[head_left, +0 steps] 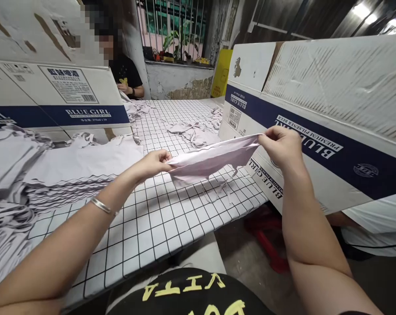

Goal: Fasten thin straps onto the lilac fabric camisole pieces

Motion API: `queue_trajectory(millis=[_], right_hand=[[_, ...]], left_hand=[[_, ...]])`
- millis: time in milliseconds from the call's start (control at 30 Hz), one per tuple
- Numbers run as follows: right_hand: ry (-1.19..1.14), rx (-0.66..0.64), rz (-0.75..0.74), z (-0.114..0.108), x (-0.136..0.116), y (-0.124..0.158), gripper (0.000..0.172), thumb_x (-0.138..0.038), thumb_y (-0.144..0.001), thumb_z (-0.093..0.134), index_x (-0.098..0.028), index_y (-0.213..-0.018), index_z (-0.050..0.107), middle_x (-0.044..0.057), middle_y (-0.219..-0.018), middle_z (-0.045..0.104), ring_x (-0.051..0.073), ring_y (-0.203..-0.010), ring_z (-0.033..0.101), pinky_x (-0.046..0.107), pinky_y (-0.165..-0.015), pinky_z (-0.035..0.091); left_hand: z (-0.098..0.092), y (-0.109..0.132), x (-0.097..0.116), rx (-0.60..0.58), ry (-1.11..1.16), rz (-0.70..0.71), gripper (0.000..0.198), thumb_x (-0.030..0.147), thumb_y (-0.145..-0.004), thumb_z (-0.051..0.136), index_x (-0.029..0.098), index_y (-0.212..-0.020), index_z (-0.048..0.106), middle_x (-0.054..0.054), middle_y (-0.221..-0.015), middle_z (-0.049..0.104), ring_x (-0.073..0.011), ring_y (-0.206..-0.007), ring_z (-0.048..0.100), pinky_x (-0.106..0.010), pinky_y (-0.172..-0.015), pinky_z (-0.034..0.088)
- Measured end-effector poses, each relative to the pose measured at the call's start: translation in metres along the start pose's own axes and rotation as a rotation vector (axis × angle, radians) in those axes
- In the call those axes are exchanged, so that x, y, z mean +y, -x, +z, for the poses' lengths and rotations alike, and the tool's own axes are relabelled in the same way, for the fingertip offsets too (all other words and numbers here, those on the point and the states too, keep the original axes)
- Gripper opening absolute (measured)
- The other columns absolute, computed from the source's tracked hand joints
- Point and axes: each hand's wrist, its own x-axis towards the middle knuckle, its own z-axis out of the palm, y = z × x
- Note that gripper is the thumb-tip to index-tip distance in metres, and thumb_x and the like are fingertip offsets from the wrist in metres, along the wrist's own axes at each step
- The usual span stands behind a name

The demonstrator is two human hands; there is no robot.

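A pale pink fabric garment piece (204,164) is stretched between my two hands above the table, its thin straps hanging down near the tabletop. My left hand (156,162) pinches its left end; a silver bangle circles that wrist. Higher up, my right hand (281,143) grips the other end between thumb and fingers. To the left of my left hand lies a flat stack of similar pale pink pieces (86,159) with wavy layered edges. More crumpled pieces (196,132) rest on the table beyond the held cloth.
A grid-patterned cloth covers the table (145,227). One white-and-blue beer carton (56,94) stands at left, another carton (316,118) at right by my right arm. Behind the left carton sits another person (129,72) handling something yellow. A red stool (272,245) is on the floor.
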Motion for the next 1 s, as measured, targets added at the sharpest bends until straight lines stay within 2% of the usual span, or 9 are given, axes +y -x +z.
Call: queue_trajectory(millis=[200,300,367,467,567,700,800,867,1000], right_hand=[[0.086,-0.193,0.111,0.028,0.003,-0.013,0.008,-0.024,-0.066,0.059,-0.018,-0.063,0.062,-0.001,-0.057,0.056,0.014,-0.056,0.049,0.025,-0.054,0.035],[0.160,-0.242,0.092,0.033,0.003,-0.003,0.006,-0.023,-0.068,0.058,-0.019,-0.068,0.063,-0.001,-0.060,0.058,0.014,-0.057,0.049,0.026,-0.055,0.034],[0.221,-0.320,0.039,0.036,0.007,0.022,0.008,-0.022,-0.070,0.057,-0.020,-0.075,0.063,0.000,-0.065,0.061,0.015,-0.059,0.050,0.025,-0.055,0.033],[0.325,-0.510,0.016,0.045,0.024,0.084,0.009,-0.021,-0.074,0.054,-0.022,-0.080,0.061,0.000,-0.069,0.061,0.015,-0.060,0.049,0.026,-0.054,0.030],[0.346,-0.634,0.046,0.059,0.042,0.146,0.015,-0.016,-0.076,0.051,-0.021,-0.086,0.061,0.003,-0.078,0.062,0.017,-0.068,0.052,0.026,-0.059,0.033],[0.272,-0.535,-0.077,0.070,0.051,0.185,0.026,-0.017,-0.078,0.054,-0.022,-0.103,0.063,0.006,-0.098,0.061,0.022,-0.091,0.053,0.032,-0.079,0.038],[0.255,-0.497,-0.138,0.070,0.048,0.187,0.014,-0.018,-0.080,0.054,-0.023,-0.087,0.065,0.004,-0.087,0.062,0.022,-0.086,0.052,0.035,-0.081,0.036],[0.170,-0.442,-0.080,0.066,0.046,0.186,0.010,-0.016,-0.078,0.054,-0.021,-0.080,0.063,0.003,-0.079,0.061,0.020,-0.079,0.052,0.034,-0.078,0.037],[-0.167,-0.282,0.249,0.048,0.040,0.185,0.001,-0.019,-0.074,0.058,-0.019,-0.075,0.058,-0.001,-0.070,0.055,0.013,-0.063,0.047,0.027,-0.062,0.038]], left_hand=[[-0.039,-0.037,0.028,0.331,-0.429,-0.091,0.029,0.021,-0.058,0.069,0.021,-0.058,0.039,0.004,-0.052,0.037,-0.0119,-0.054,0.038,-0.024,-0.050,0.023],[-0.044,-0.041,0.031,0.334,-0.508,-0.103,0.025,0.021,-0.058,0.068,0.021,-0.062,0.043,0.003,-0.054,0.041,-0.0129,-0.053,0.040,-0.025,-0.050,0.024],[-0.035,-0.030,0.015,0.247,-0.476,-0.097,0.020,0.017,-0.060,0.063,0.021,-0.065,0.044,0.003,-0.057,0.046,-0.0132,-0.054,0.043,-0.025,-0.051,0.027],[-0.004,0.003,-0.032,0.074,-0.521,-0.124,0.016,0.015,-0.062,0.058,0.021,-0.066,0.043,0.002,-0.064,0.053,-0.0156,-0.063,0.050,-0.025,-0.054,0.031],[0.030,0.040,-0.075,0.034,-0.610,-0.210,0.014,0.018,-0.067,0.056,0.022,-0.070,0.043,0.001,-0.069,0.057,-0.0169,-0.068,0.052,-0.025,-0.057,0.032],[0.054,0.069,-0.087,0.032,-0.619,-0.233,0.012,0.026,-0.074,0.054,0.024,-0.080,0.045,0.002,-0.073,0.059,-0.0176,-0.067,0.052,-0.025,-0.056,0.030],[0.053,0.078,-0.084,0.052,-0.607,-0.210,0.010,0.020,-0.073,0.051,0.023,-0.080,0.046,0.002,-0.077,0.061,-0.0173,-0.070,0.053,-0.025,-0.058,0.032],[0.045,0.083,-0.085,0.135,-0.618,-0.192,0.013,0.017,-0.070,0.049,0.023,-0.081,0.046,0.002,-0.076,0.060,-0.0172,-0.070,0.053,-0.025,-0.059,0.033],[0.018,0.084,-0.079,0.316,-0.529,-0.190,0.023,0.014,-0.068,0.050,0.022,-0.089,0.050,0.004,-0.065,0.055,-0.0156,-0.060,0.053,-0.024,-0.055,0.036]])
